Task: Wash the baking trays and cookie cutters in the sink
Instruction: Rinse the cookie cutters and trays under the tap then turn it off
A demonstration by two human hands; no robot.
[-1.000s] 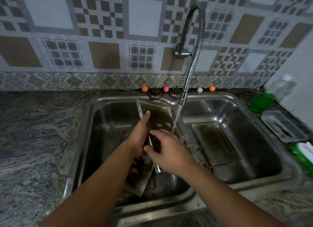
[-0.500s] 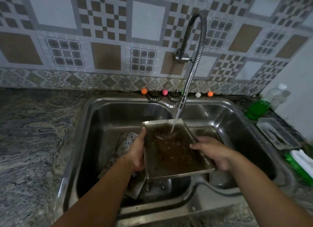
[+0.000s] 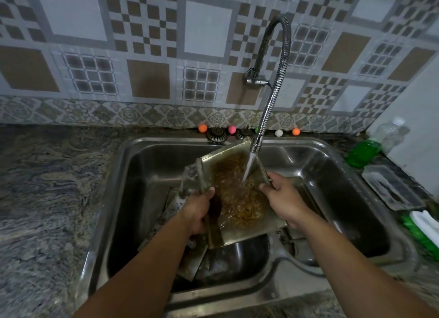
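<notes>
A metal baking tray [image 3: 247,232] with a brown, crusted inside is held over the divider of the double sink [image 3: 133,151], tilted with its far end raised. My left hand [image 3: 198,210] grips its left rim and my right hand [image 3: 283,199] grips its right rim. Water from the flexible tap [image 3: 273,99] runs onto the tray's upper middle and foams over the brown residue. More dirty trays [image 3: 190,260] lie stacked in the left basin beneath, partly hidden by my left arm. No cookie cutters are visible.
A green soap bottle [image 3: 362,152] and a clear bottle [image 3: 392,132] stand at the right. A clear plastic container [image 3: 392,188] and a green-and-white sponge [image 3: 425,225] lie beside the right basin. Two drain strainers [image 3: 216,134] and small coloured balls line the back ledge. Granite counter [image 3: 47,187] spreads left.
The tray went from upright on edge to lying flat in both hands, and now its far end is tipped up higher under the running water, which spreads over the residue.
</notes>
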